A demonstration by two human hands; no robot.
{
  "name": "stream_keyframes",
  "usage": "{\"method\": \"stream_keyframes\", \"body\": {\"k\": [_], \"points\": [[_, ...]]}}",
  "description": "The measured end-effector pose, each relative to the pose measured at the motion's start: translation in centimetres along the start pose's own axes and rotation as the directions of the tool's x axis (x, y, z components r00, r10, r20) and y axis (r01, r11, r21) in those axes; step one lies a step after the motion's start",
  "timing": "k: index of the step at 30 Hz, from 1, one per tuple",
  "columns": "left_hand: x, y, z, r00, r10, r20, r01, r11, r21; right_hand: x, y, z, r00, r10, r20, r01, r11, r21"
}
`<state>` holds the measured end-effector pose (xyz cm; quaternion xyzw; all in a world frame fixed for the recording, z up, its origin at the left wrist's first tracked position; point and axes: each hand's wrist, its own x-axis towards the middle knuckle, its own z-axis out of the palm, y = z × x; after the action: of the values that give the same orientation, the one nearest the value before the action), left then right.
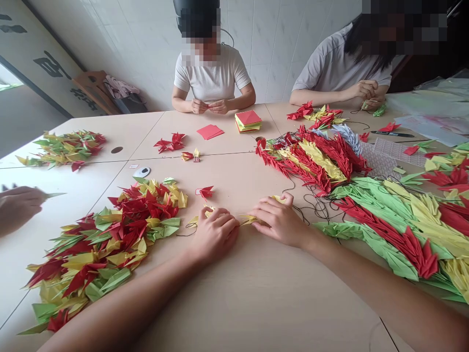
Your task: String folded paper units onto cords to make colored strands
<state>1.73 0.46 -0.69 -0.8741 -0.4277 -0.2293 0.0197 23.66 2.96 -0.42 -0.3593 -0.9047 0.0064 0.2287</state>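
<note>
In the head view my left hand [217,233] is curled over yellow folded paper on the tabletop, and a black thread trails out at its left. Beside it, my right hand [280,222] closes over more yellow folded paper, with a bit showing above the fingers. Between the two hands runs a narrow yellow strip of folded paper cranes [247,219], which both hands touch. My fingers hide most of it. Just beyond my left hand lies a single red paper crane [205,192]. Left of it spreads a large heap of red, yellow and green cranes [120,234].
Strung crane garlands [388,215] and tangled black thread [317,205] cover the right side. Two people sit opposite, near a stack of square paper [248,121]. Another person's hand [18,208] enters from the left. A smaller crane pile [66,146] lies far left.
</note>
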Motion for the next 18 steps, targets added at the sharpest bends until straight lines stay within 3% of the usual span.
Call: {"method": "stream_keyframes", "body": {"k": [18], "points": [[0.0,0.0,-0.5,0.993,-0.059,0.101,0.063,0.998,-0.030,0.0,1.7,-1.3,0.997,0.033,0.075,-0.049,0.974,0.221]]}}
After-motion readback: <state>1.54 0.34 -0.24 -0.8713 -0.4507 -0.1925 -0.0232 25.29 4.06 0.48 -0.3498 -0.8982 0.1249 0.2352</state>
